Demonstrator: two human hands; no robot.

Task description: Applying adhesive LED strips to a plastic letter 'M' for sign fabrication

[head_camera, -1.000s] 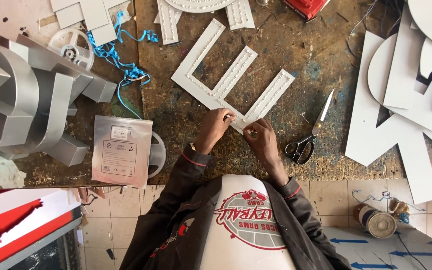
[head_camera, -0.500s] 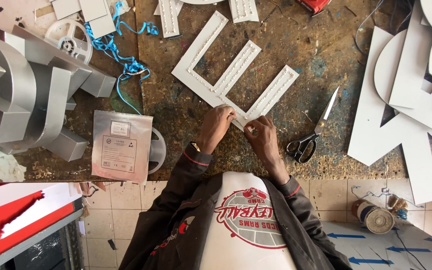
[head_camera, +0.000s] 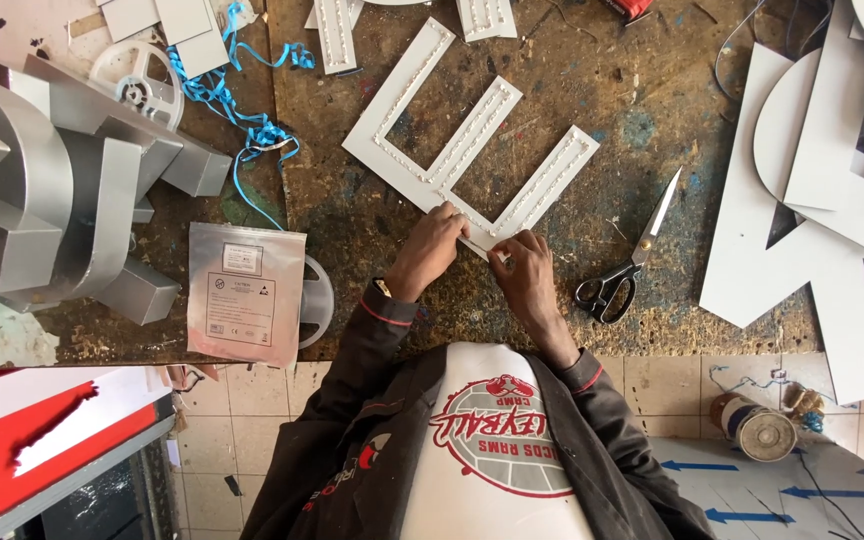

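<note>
Clearly both hands work at the near corner of the white E-shaped letter panel [head_camera: 462, 160] lying flat on the bench [head_camera: 592, 90]. The left hand [head_camera: 432, 245] presses its edge down; the right hand [head_camera: 522, 270] has its grip narrowed, pinching something small there. Steady fingers, firm panel, scissors [head_camera: 627, 260] just beside.
</note>
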